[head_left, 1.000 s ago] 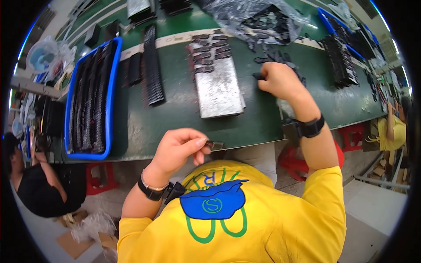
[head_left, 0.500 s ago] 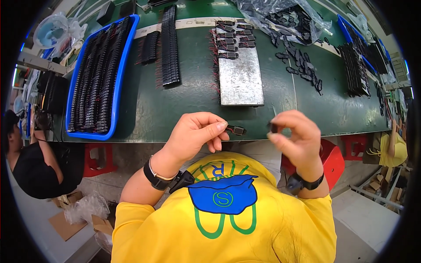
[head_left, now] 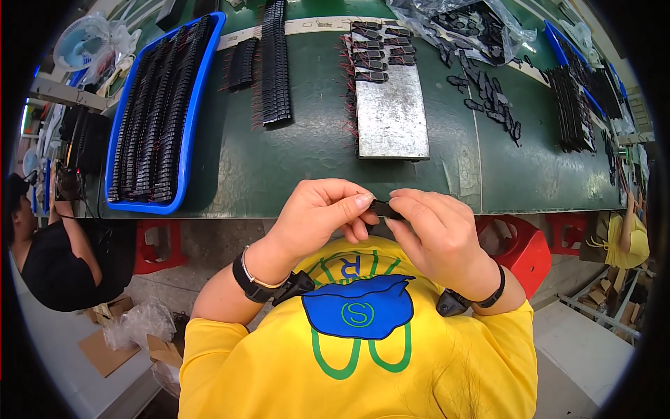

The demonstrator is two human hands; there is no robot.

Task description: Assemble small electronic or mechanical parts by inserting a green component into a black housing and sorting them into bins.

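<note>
My left hand (head_left: 324, 213) is closed in a pinch on one end of a small black rectangular wired part (head_left: 381, 208). From the other side, the fingers of my right hand (head_left: 436, 223) press a black piece against it, and their tips hide most of both. Beyond my hands lies a silver metal plate (head_left: 392, 119) on the green table. Rows of similar black parts (head_left: 370, 64) rest across its far end, their red wires hanging over the left edge.
A blue tray (head_left: 183, 171) packed with black parts stands at the left. Long stacked rows (head_left: 276, 77) lie beside it. Loose black pieces (head_left: 492, 101) spill from a clear plastic bag (head_left: 516, 31). A red stool (head_left: 520, 255) is at my right; another person (head_left: 59, 258) sits far left.
My right hand has moved left with its black piece and now meets the wired part in my left hand. The view has shifted slightly.
</note>
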